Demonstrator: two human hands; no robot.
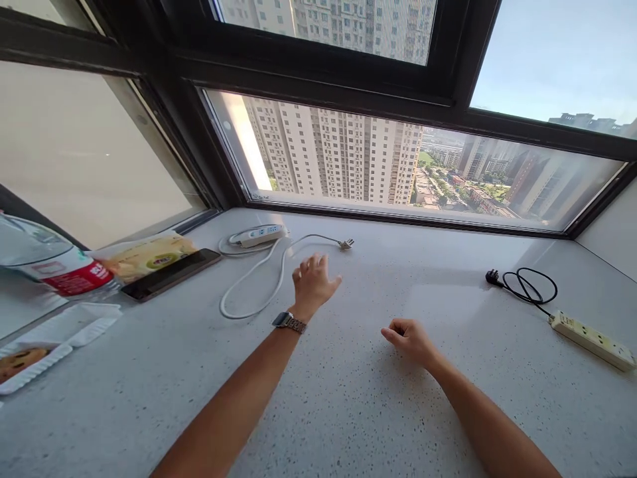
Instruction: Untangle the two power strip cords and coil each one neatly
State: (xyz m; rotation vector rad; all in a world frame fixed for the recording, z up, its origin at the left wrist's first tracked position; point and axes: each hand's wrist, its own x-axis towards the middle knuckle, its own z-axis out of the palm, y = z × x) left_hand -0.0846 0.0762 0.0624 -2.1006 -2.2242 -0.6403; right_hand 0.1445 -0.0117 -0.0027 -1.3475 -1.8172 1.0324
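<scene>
My left hand (313,287), with a watch (289,321) on its wrist, reaches over the speckled white sill with its fingers apart and nothing in them. Just beyond its fingertips lies the plug (347,244) of a white power strip (259,235), whose white cord (249,314) loops across the surface to the left of the hand. My right hand (409,340) is low over the sill, fingers curled into a loose fist; nothing shows in it. Farther right, a cream power strip (592,340) lies with its black cord (530,292) coiled and its black plug (494,277) to the left.
On the left are a dark phone (172,273), a yellow packet (149,256), a large bottle with a red label (79,272) and a white plastic tray (74,325) holding a cookie (22,362). A dark window frame (398,219) borders the sill's far edge.
</scene>
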